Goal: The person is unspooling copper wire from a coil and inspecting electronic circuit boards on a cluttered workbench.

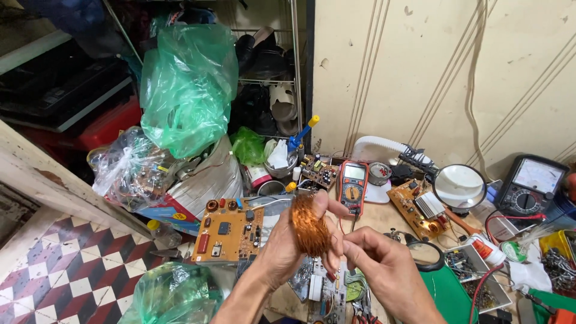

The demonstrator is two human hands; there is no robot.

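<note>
The fingers of the left hand are curling closed around a coil of copper wire, thumb on the near side and fingertips wrapping over the top, holding it up above the worktop. The right hand is sitting just beside the coil, its fingers pinching together at the coil's lower right edge; they appear to be gripping a thin strand or lead, though the strand itself is too fine to make out.

Judging from this, the step in hand is working a wire end at the coil, either freeing or feeding it. The next move is calling for a steady grip from the left hand while the right draws the fine wire without kinking or snapping it.

Below the left hand an orange circuit board is lying flat. Farther off, a red-edged digital multimeter is resting behind the coil, a round magnifier is standing to the right, and an analogue meter is leaning near the wall. Green plastic bags are piling up at the left.

The wire end, the right fingertips' contact point and the clutter beneath both wrists are being hidden or cut off at the frame's bottom.
</note>
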